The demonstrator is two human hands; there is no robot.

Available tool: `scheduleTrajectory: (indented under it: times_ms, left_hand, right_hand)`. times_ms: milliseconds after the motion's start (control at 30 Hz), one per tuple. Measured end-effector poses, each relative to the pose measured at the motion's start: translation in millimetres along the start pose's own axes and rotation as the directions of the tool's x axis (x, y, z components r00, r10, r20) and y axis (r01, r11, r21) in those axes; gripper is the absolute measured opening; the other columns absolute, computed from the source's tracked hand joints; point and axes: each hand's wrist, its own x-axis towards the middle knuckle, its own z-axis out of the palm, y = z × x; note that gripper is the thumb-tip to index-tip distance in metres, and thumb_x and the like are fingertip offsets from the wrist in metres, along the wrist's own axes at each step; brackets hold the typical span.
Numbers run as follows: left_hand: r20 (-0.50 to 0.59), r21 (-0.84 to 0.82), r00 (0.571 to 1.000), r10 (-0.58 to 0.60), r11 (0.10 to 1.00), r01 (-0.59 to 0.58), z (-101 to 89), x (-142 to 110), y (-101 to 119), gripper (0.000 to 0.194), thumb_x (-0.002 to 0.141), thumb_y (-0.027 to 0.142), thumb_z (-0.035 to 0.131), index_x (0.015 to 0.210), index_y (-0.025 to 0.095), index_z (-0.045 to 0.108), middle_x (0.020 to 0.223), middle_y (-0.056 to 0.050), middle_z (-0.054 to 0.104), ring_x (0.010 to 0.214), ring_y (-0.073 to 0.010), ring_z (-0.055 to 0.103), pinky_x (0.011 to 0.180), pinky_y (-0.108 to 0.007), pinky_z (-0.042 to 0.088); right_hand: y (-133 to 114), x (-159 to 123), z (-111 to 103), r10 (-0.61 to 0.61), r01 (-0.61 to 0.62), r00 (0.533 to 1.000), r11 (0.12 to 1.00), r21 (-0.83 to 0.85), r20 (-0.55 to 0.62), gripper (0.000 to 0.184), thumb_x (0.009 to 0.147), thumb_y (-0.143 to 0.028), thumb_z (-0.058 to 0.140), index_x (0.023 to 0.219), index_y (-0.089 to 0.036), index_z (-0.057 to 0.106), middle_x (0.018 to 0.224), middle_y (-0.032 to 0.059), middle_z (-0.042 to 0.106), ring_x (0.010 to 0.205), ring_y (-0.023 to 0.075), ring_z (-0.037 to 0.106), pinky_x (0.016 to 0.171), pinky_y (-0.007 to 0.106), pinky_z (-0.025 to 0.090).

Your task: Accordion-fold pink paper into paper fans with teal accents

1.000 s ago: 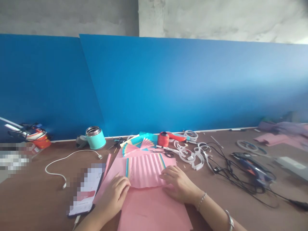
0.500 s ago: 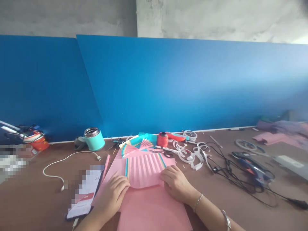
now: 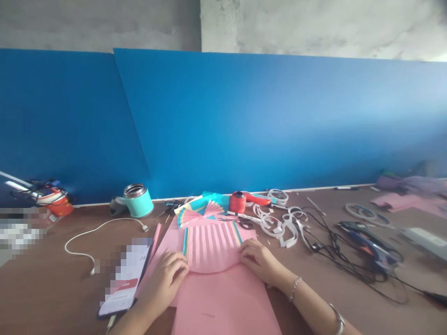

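Note:
A pink pleated paper sheet (image 3: 213,246) with blue and yellow strips along its two sides lies before me. Its near edge bows up in a curve. My left hand (image 3: 169,274) has its fingers closed on the near left corner. At the near right corner, my right hand (image 3: 260,260) pinches the same sheet. Beneath it are larger pink sheets (image 3: 223,302). Just beyond, a folded paper fan (image 3: 206,211) in pink, blue and yellow rests near black-handled scissors (image 3: 246,225).
Left of my hands lie a phone (image 3: 125,284) and a white cable (image 3: 82,228), with a turquoise cup (image 3: 138,202) behind. A red tape-like roll (image 3: 237,202), white strip coils (image 3: 275,223) and a glue gun (image 3: 370,246) with black cords lie to the right. A blue panel (image 3: 244,125) stands behind.
Both hands keep hold of the pleated paper. My right hand has shifted slightly right, and the sheet's near edge looks smoother and more rounded. The whole view has moved a little.

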Motion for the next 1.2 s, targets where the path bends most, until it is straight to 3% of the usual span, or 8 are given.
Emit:
scheduleTrajectory:
  times_ms: [233,367,467,667,767,967,1100,1200]
  left_hand:
    - [-0.028,0.079,1.0,-0.004,0.997,0.006,6.5,-3,0,0.015,0.089,0.018,0.045,0.078,0.022,0.054,0.097,-0.004,0.061,0.098,-0.0214,0.056,0.091,-0.041,0.045]
    - [0.014,0.133,0.997,0.081,0.988,-0.082,5.9,-2,4,0.019,0.086,0.01,0.042,0.092,0.022,0.056,0.095,-0.003,0.062,0.094,-0.0201,0.057,0.1,-0.051,0.038]
    - [0.0,0.181,0.985,0.174,0.968,-0.172,6.1,1,8,0.026,0.085,0.005,0.039,0.091,0.022,0.057,0.091,-0.001,0.062,0.092,-0.0192,0.058,0.104,-0.054,0.033]
    - [0.022,0.252,0.947,0.322,0.915,-0.317,15.9,8,22,0.043,0.074,-0.007,0.033,0.097,0.019,0.059,0.093,-0.003,0.064,0.092,-0.0197,0.058,0.1,-0.046,0.04]
    - [0.084,0.254,0.954,0.287,0.92,-0.3,21.2,12,26,0.036,0.076,-0.005,0.036,0.087,0.019,0.06,0.083,-0.003,0.062,0.079,-0.0186,0.056,0.097,-0.043,0.043]
    - [0.092,0.208,0.972,0.216,0.95,-0.231,23.4,19,23,0.033,0.079,-0.003,0.037,0.082,0.019,0.061,0.08,-0.003,0.06,0.078,-0.0192,0.054,0.093,-0.043,0.043]
    - [0.109,0.089,0.993,0.052,0.994,-0.062,18.3,27,20,0.026,0.088,0.009,0.04,0.073,0.019,0.059,0.079,-0.004,0.059,0.079,-0.0199,0.055,0.077,-0.036,0.047]
    - [0.152,0.008,0.985,-0.078,0.997,0.078,12.3,34,21,0.026,0.089,0.014,0.041,0.068,0.019,0.056,0.081,-0.004,0.059,0.08,-0.019,0.056,0.074,-0.033,0.046]
  right_hand:
    - [-8,-2,2,-0.034,0.044,0.999,0.969,-0.245,0.043,0.016,0.088,-0.012,0.042,0.083,-0.019,0.055,0.09,0.0077,0.059,0.085,0.0206,0.053,0.077,0.036,0.045]
    - [-14,-2,4,-0.089,0.121,0.99,0.925,-0.359,0.106,0.023,0.078,-0.006,0.048,0.095,-0.02,0.057,0.095,0.0069,0.059,0.089,0.0217,0.051,0.078,0.035,0.042]
    - [-18,2,7,-0.17,0.21,0.977,0.888,-0.41,0.132,0.023,0.083,-0.008,0.047,0.099,-0.021,0.059,0.092,0.006,0.061,0.086,0.0206,0.051,0.075,0.034,0.04]
    - [-18,5,16,-0.311,0.335,0.941,0.814,-0.475,0.131,0.026,0.09,-0.008,0.04,0.101,-0.02,0.059,0.09,0.0065,0.061,0.08,0.0186,0.05,0.071,0.032,0.037]
    - [-18,5,17,-0.294,0.326,0.945,0.814,-0.48,0.143,0.025,0.09,-0.008,0.04,0.094,-0.02,0.061,0.085,0.0059,0.06,0.076,0.0182,0.049,0.068,0.032,0.037]
    - [-17,7,15,-0.149,0.195,0.978,0.901,-0.387,0.146,0.021,0.091,-0.011,0.04,0.083,-0.019,0.058,0.084,0.0055,0.058,0.079,0.0188,0.049,0.071,0.032,0.039]
    - [-13,9,17,-0.039,0.052,0.998,0.964,-0.26,0.057,0.016,0.092,-0.017,0.047,0.078,-0.019,0.055,0.084,0.0043,0.056,0.082,0.0188,0.05,0.074,0.032,0.042]
    - [-10,11,18,0.014,-0.014,1.0,0.984,-0.177,0.001,0.018,0.091,-0.017,0.048,0.074,-0.019,0.052,0.085,0.0045,0.056,0.083,0.019,0.051,0.076,0.033,0.044]
